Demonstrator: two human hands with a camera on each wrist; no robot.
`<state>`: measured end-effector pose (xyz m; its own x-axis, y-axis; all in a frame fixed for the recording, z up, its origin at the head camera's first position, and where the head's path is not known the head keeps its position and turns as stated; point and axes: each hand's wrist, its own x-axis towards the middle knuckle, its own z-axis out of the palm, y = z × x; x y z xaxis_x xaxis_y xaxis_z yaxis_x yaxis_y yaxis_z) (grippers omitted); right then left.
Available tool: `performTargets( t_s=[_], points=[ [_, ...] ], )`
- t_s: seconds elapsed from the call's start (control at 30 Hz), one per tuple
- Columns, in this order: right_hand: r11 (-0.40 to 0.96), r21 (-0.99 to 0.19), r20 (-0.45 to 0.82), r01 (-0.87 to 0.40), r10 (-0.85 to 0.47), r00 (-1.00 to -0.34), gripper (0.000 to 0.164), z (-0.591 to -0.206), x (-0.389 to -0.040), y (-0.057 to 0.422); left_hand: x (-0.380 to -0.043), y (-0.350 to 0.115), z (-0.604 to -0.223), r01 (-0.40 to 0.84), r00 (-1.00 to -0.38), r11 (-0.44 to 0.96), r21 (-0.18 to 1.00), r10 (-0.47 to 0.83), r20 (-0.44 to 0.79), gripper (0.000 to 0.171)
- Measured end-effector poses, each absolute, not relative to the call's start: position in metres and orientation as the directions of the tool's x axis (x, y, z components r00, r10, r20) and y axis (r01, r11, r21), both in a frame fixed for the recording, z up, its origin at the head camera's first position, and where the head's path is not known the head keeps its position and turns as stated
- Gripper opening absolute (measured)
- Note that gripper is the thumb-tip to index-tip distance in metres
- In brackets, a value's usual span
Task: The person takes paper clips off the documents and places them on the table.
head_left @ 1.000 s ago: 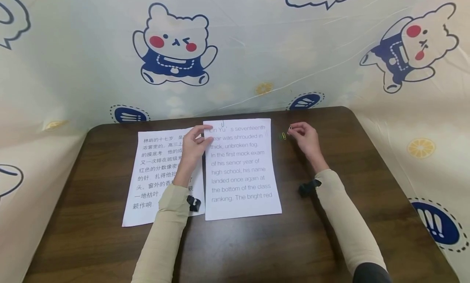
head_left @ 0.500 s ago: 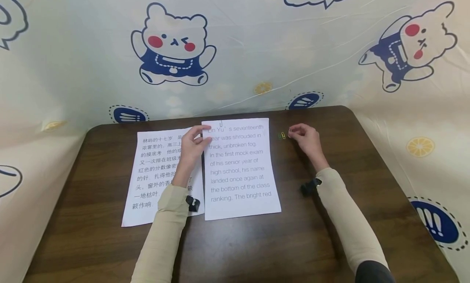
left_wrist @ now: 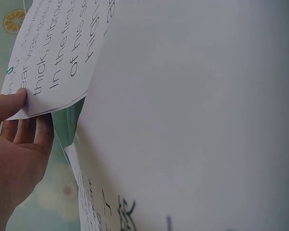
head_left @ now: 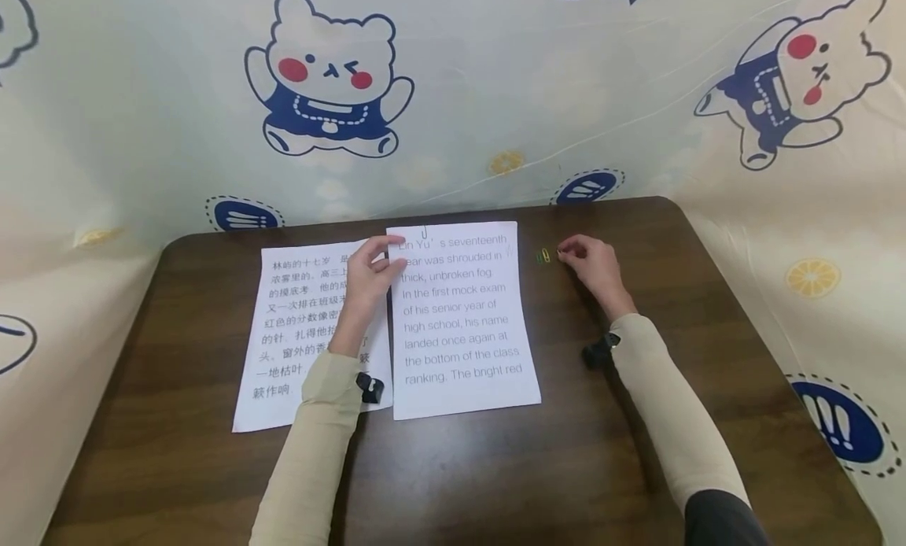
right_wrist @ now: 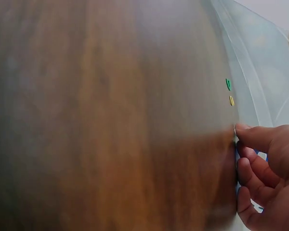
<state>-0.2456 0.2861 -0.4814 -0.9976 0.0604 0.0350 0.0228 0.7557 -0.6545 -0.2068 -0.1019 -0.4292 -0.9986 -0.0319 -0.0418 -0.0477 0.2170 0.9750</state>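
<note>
My left hand (head_left: 368, 274) pinches the left edge of a stack of English-printed paper (head_left: 463, 318), thumb on top and fingers beneath in the left wrist view. A paper clip (head_left: 425, 232) sits on the stack's top edge. To the right of the stack, a green paper clip (right_wrist: 228, 84) and a yellow paper clip (right_wrist: 231, 100) lie on the table. Just right of them, my right hand (head_left: 594, 267) has thumb and forefinger together at the tabletop, pinching a small pale paper clip mostly hidden by the fingertips.
Chinese-printed paper (head_left: 279, 341) lies left of the stack, partly under my left forearm. The dark wooden table (head_left: 460, 483) ends at a back edge behind the papers. A patterned curtain (head_left: 453, 97) hangs behind it.
The view has tilted slightly. My left hand keeps its grip on the paper stack. My right hand stays beside the clips, its fingertips shifting only slightly.
</note>
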Motion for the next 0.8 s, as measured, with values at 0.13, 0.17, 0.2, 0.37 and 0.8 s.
performTargets(
  t_s=[0.13, 0.17, 0.2, 0.37, 0.8],
  points=[
    [0.783, -0.621, 0.006, 0.037, 0.052, -0.999, 0.023, -0.478, -0.247, 0.285, -0.215, -0.104, -0.443, -0.034, -0.999, 0.209, 0.977, -0.043, -0.025, 0.039],
    [0.788, -0.614, -0.002, 0.045, 0.055, -0.998, 0.024, -0.478, -0.247, 0.285, -0.217, -0.105, -0.447, -0.034, -0.999, 0.204, 0.978, -0.044, -0.026, 0.039],
    [0.791, -0.61, -0.006, 0.049, 0.057, -0.998, 0.024, -0.478, -0.246, 0.285, -0.22, -0.106, -0.452, -0.031, -0.999, 0.202, 0.979, -0.043, -0.023, 0.039],
    [0.782, -0.62, 0.002, 0.059, 0.077, -0.997, 0.025, -0.481, -0.245, 0.286, -0.223, -0.105, -0.458, -0.059, -0.998, 0.197, 0.979, -0.045, -0.051, 0.04],
    [0.716, -0.698, 0.083, 0.013, 0.099, -0.992, 0.031, -0.473, -0.244, 0.281, -0.221, -0.106, -0.456, -0.033, -0.999, 0.187, 0.982, -0.041, -0.025, 0.04]
  ],
)
